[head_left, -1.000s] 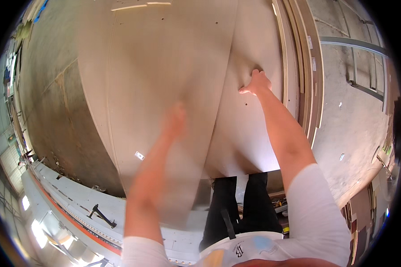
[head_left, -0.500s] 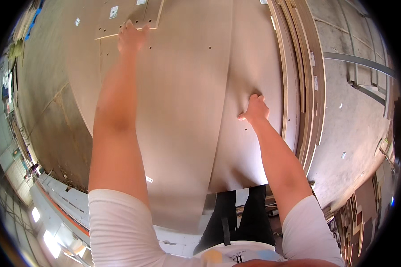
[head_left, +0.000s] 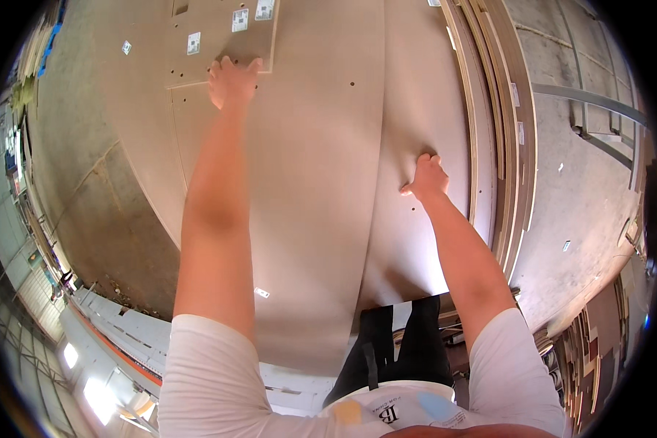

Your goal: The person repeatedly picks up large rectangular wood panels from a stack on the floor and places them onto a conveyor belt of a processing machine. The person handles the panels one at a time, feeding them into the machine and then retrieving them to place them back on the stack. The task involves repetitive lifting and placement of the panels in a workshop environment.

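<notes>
My left hand [head_left: 233, 82] lies over the near edge of a small light-brown wooden panel [head_left: 223, 62] at the upper left. Its fingers are apart, tips on the panel, with the palm on the near side of the edge. That panel has drilled holes and white labels, and rests on larger wooden boards [head_left: 292, 182]. My right hand [head_left: 429, 177] leans on another long board [head_left: 409, 248] to the right, thumb out to the side and fingers apart. It holds nothing; some of its fingertips are hard to make out.
Several boards [head_left: 515, 146] stand in layers along the right side. Beyond them are concrete floor [head_left: 569, 190] and a grey metal frame [head_left: 598, 109]. More stacked boards [head_left: 598, 343] are at the lower right. Light-coloured equipment with an orange strip [head_left: 135, 361] runs along the lower left.
The small panel has slid toward me along with my left hand, and more of its labels show. My right hand stays at its place on the board. The whole view has shifted slightly.
</notes>
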Available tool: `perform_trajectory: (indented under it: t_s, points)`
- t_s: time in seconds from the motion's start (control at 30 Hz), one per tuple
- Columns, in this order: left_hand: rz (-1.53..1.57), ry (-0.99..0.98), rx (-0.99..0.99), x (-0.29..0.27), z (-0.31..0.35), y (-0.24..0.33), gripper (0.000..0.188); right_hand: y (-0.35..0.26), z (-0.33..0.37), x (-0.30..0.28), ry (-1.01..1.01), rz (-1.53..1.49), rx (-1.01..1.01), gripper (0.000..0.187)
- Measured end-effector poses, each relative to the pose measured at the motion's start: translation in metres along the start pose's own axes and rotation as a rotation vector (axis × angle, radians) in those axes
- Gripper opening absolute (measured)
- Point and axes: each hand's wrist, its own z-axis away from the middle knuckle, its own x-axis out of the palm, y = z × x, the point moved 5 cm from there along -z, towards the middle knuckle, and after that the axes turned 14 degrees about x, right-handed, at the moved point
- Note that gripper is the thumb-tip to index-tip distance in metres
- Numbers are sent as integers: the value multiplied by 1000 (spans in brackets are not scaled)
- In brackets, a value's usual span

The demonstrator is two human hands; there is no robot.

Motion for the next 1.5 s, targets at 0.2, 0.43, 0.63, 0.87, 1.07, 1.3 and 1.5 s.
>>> perform_trajectory:
  t_s: [0.2,0.43,0.63,0.87,1.07,1.3,1.5]
  points:
    - [54,138,53,29,108,-20,87,0,4,1,18,-3,-7,85]
    - [167,83,12,59,273,-29,88,2,14,-2,106,-17,-40,88]
    - [187,62,-22,94,410,-23,89,5,11,4,133,-25,-104,87]
    - [248,117,-128,136,533,22,85,22,-13,20,313,-168,-297,72]
    - [573,-34,-82,133,632,94,73,53,23,178,-78,-775,-542,72]
    - [703,140,-458,151,701,4,70,76,143,211,-49,-643,-294,88]
    - [872,16,-537,195,733,-17,78,69,168,219,-160,-665,-469,91]
